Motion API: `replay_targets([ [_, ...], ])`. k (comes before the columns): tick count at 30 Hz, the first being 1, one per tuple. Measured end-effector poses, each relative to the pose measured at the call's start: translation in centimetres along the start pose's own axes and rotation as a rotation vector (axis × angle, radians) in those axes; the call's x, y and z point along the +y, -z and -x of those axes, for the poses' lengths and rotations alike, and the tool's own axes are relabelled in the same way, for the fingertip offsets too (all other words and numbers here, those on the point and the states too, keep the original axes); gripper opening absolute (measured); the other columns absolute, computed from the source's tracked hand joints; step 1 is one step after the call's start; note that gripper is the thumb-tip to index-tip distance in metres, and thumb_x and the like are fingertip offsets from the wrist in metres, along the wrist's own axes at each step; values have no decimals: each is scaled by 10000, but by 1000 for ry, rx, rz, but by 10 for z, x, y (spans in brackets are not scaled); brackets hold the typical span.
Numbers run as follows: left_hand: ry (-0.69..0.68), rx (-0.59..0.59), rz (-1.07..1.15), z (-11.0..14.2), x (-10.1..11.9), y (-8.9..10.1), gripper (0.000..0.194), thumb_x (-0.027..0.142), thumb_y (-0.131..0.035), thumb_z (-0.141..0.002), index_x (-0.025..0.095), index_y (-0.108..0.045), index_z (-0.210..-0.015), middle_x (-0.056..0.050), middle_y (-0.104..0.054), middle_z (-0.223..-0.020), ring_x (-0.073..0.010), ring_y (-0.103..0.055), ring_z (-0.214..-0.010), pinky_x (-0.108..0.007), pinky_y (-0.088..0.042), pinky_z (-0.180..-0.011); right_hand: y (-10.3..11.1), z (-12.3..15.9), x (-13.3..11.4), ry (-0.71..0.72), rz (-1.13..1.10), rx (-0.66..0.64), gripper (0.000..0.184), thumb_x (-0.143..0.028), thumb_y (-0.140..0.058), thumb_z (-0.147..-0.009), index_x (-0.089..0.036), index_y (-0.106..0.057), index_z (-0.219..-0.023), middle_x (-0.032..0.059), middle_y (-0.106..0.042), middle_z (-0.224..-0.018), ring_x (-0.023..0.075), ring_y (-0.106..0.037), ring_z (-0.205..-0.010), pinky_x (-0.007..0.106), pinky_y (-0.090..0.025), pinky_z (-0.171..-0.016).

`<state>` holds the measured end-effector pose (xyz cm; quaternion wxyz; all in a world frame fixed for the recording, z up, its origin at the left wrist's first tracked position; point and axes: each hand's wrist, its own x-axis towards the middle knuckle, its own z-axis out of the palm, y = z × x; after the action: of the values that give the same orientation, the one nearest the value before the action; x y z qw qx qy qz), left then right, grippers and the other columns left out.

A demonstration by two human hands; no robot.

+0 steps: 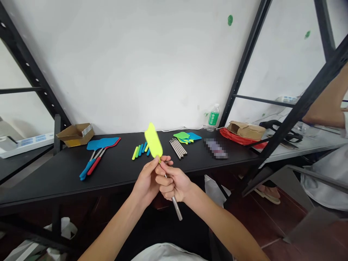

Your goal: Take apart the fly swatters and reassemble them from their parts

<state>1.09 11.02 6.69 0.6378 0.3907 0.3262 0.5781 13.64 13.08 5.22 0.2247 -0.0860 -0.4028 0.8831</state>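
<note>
My left hand (146,181) pinches the base of a yellow-green flat swatter head (153,140), held up in front of the black table (54,181). My right hand (174,183) is closed round a thin metal rod (177,208) that runs up into the head's base and sticks out below my fist. Both hands touch each other, above the table's front edge. On the table behind them lie several coloured handle sleeves (140,150), a bundle of metal rods (178,148) and a small pile of green, yellow and blue heads (187,137).
Finished blue and red swatters (99,150) lie at the left, near an open cardboard box (76,134). A water bottle (213,117), a red tray with a brown package (244,131) and black shelf posts (296,108) are at the right. Another person's arm (326,101) shows at the far right.
</note>
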Motion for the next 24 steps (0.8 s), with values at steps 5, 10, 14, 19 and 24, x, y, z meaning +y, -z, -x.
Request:
replay_targets([
  [5,-282,206,-30,-17,11,22,348,488,-739,-782,168,-701,-913,-74,-712,-1034,-149,-655,-793,-300,-548,-747,1,-3,6,100,157,166,365,-538,-541,-939,-218,-443,-793,-114,-242,-527,56,-82,-432,161,-82,-363],
  [10,-319,287,-268,-31,17,58,423,535,-744,-762,123,-727,-858,-70,-700,-799,-120,-586,-630,-265,-491,-628,26,0,-8,222,311,385,346,-503,-619,-887,-242,-559,-1106,-101,-386,-596,42,-159,-424,153,-108,-384],
  [14,-263,250,-514,-44,1,69,450,572,-691,-785,127,-746,-818,-60,-680,-698,-125,-569,-583,-249,-457,-576,54,9,-32,406,366,584,422,-454,-668,-845,-300,-504,-1203,-100,-438,-635,30,-175,-405,139,-104,-381],
  [19,-232,152,-816,-70,-21,52,458,563,-575,-851,142,-731,-759,-54,-676,-654,-134,-582,-556,-238,-427,-534,81,30,-59,510,296,695,363,-425,-699,-809,-288,-495,-1077,-111,-419,-589,29,-180,-386,132,-100,-373],
  [24,-270,189,-733,-83,-36,46,465,563,-556,-855,133,-721,-787,-40,-644,-654,-123,-559,-552,-230,-415,-531,96,47,-70,553,283,783,408,-339,-687,-793,-282,-493,-1148,-69,-541,-640,39,-315,-410,123,-207,-392],
])
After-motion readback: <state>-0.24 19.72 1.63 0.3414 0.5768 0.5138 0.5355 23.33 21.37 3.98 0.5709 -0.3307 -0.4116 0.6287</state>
